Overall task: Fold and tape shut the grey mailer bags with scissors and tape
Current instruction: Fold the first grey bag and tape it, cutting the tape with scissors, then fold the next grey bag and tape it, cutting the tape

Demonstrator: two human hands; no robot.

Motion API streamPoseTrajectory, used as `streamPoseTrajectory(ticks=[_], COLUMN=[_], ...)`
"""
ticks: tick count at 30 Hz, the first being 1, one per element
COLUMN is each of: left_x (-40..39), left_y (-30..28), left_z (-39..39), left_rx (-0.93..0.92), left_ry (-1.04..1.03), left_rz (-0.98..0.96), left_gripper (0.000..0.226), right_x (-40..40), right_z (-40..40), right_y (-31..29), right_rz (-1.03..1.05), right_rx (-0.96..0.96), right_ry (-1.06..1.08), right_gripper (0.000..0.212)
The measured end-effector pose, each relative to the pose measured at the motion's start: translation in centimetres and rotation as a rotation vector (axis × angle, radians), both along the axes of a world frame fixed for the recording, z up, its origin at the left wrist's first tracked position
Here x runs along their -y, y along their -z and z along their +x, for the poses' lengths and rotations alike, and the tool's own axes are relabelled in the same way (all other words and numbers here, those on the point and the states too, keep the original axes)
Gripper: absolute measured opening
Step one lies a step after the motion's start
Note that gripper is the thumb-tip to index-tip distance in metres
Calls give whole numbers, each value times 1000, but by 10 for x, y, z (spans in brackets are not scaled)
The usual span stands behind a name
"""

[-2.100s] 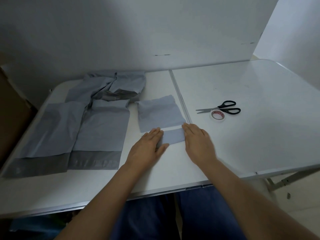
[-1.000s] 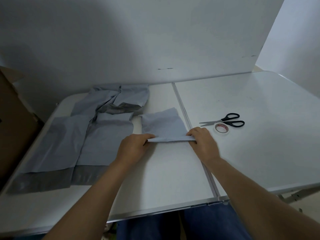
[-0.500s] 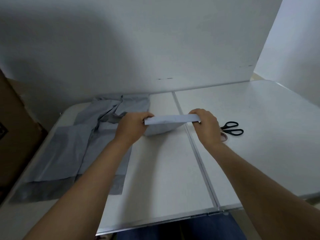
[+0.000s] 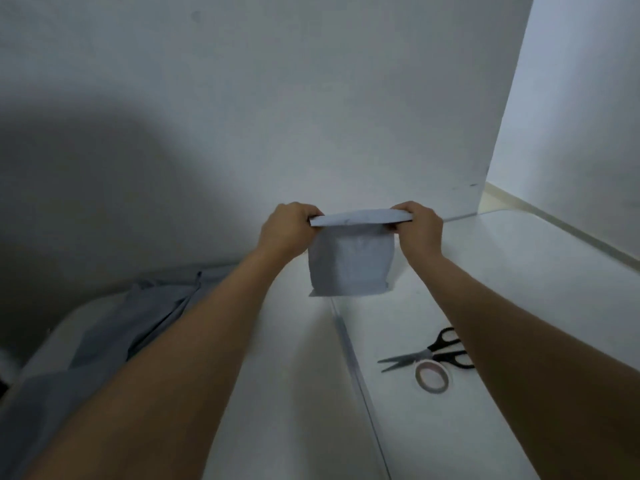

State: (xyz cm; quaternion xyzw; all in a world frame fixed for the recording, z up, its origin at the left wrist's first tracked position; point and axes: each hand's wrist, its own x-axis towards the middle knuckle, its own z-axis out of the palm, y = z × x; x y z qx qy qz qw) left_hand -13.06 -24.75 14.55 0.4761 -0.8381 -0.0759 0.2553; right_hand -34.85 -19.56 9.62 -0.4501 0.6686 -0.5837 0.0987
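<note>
A small grey mailer bag [image 4: 351, 265] hangs in the air above the far part of the table, its top edge folded over. My left hand [image 4: 285, 228] grips the left end of that fold and my right hand [image 4: 420, 227] grips the right end. Black-handled scissors [image 4: 431, 353] lie on the table to the right, partly behind my right forearm. A roll of tape [image 4: 432, 376] lies flat just in front of them. Several more grey mailer bags [image 4: 104, 348] lie spread on the left of the table.
The white folding table [image 4: 519, 271] has a seam [image 4: 353, 362] running down its middle. A white wall stands close behind it, and a white panel edge rises at the right.
Both hands have lifted the folded bag off the table and raised it toward the wall, so it now hangs down from the fold. The view has tilted upward.
</note>
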Motion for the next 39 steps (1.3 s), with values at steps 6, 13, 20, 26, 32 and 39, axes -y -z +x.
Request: streamPoseTrajectory(ticks=[6,13,20,26,32,39], left_x=[43,28,0,-6,-10,-8], left_y=[25,127,160,173,186,186], left_z=[-58,-77,-77,-68,-63,-63], left_rx=[-47,297,341,444,372,340], left_ry=[-11,200,455,326,323,338], left_rz=[-89,-50,-152,28,124,128], left_gripper=[32,32,33,50,58,53], right_x=[52,23,-23,-44,-48,-50], right_z=[-66,-116,-123,-109,-101,-99], right_y=[13,94,120,140,137,136], right_rz=[-51,124,483,498,617,699], right_rx=[-196,-554,-753,-844,-857,-598], right_ry=[55,-170,-288,-57,2,31], right_gripper=[30,19,48,53,54,58])
